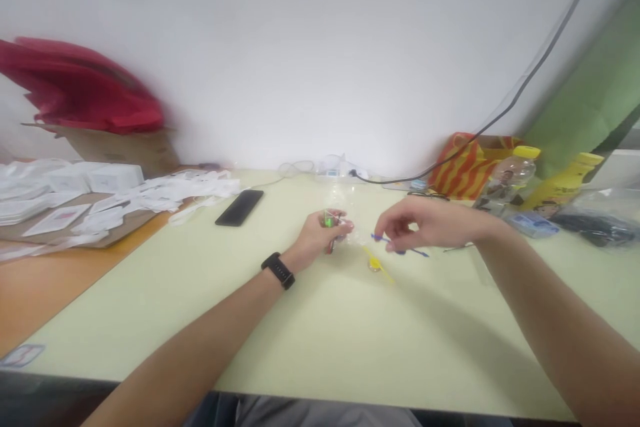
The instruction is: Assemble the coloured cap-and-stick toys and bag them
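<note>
My left hand (pixel 320 235), with a black watch (pixel 278 270) on its wrist, is closed around a small clear plastic bag (pixel 345 230) with a green piece inside. My right hand (pixel 425 223) hovers just right of it, fingers pinched on a thin blue strip (pixel 400 245) that rests on the pale green table (pixel 320 333). A yellow strip (pixel 376 262) lies on the table between and just in front of the two hands.
A black phone (pixel 240 207) lies left of my hands. White packets and boxes (pixel 100 197) crowd the far left under a red cloth (pixel 80 87). At the right stand plastic bottles (pixel 510 180), a striped bag (pixel 465 163) and a clear bag (pixel 600 217). A cable (pixel 525 83) runs up the wall.
</note>
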